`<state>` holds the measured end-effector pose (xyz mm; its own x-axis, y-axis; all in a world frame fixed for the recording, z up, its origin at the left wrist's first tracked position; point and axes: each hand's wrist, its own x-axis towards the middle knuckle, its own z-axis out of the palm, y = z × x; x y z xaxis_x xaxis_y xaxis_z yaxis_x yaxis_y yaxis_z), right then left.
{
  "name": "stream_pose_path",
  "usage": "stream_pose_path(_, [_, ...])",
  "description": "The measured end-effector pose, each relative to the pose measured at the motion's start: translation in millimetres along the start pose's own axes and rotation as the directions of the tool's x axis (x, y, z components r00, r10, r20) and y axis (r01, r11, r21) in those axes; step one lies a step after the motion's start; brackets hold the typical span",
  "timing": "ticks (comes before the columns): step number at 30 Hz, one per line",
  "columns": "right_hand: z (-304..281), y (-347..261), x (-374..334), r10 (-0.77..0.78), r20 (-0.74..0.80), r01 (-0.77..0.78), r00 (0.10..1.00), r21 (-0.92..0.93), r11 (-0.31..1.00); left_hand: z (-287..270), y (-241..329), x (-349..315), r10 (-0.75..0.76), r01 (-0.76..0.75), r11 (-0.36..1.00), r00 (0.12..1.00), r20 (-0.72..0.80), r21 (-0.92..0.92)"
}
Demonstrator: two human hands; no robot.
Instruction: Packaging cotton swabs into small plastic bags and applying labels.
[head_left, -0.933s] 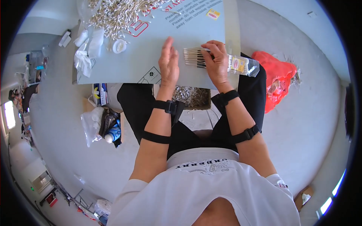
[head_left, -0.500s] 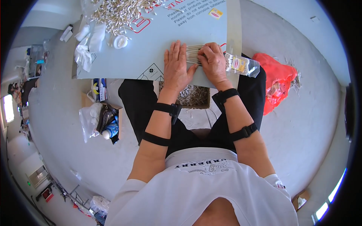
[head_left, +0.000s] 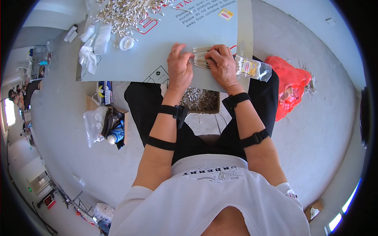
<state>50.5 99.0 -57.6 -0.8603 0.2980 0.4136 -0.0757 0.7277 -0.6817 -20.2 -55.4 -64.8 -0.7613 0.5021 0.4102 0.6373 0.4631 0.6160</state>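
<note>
Several cotton swabs (head_left: 202,63) lie side by side on the grey board, their left ends fanned slightly. My right hand (head_left: 223,67) is closed over the middle of this row, fingers bent around the sticks. Right of it, a clear plastic bag (head_left: 264,73) with a yellow label surrounds more of the swabs; where the row enters the bag is partly hidden by my hand. Just left of the swab tips is my left hand (head_left: 180,67), its fingers bent and somewhat apart, with nothing visible in them.
A big heap of loose swabs (head_left: 122,15) covers the board's (head_left: 157,47) far left. Nearby are a round white tub (head_left: 126,43) and white crumpled wrapping (head_left: 88,59). A yellow label card (head_left: 226,14) lies far right. Below the near edge stands a box of swabs (head_left: 199,100); a red bag (head_left: 289,86) is on the floor.
My left hand has drawn back slightly left from the swabs, its flat fingers now bent. More of the swabs' left ends show. My right hand stays on the row.
</note>
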Motion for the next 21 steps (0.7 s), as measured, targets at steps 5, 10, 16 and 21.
stream_pose_path(5, [1, -1, 1, 0.003, -0.022, -0.002, 1.0, 0.048, 0.999, 3, -2, 8, 0.048, -0.042, 0.995, 0.997, -0.064, 0.089])
stream_pose_path(10, [2, 2, 2, 0.022, -0.035, -0.02, 0.999, 0.047, 0.999, -2, 4, 1, 0.033, -0.032, 0.998, 0.999, -0.019, 0.053])
stream_pose_path(16, [6, 3, 3, 0.039, -0.044, -0.039, 0.998, 0.009, 0.999, -4, 9, -2, 0.009, -0.008, 0.998, 1.0, -0.006, 0.069])
stream_pose_path(21, [5, 5, 3, 0.038, -0.045, -0.039, 0.998, -0.004, 0.999, -3, 14, 1, 0.027, -0.026, 0.996, 1.0, -0.011, 0.09])
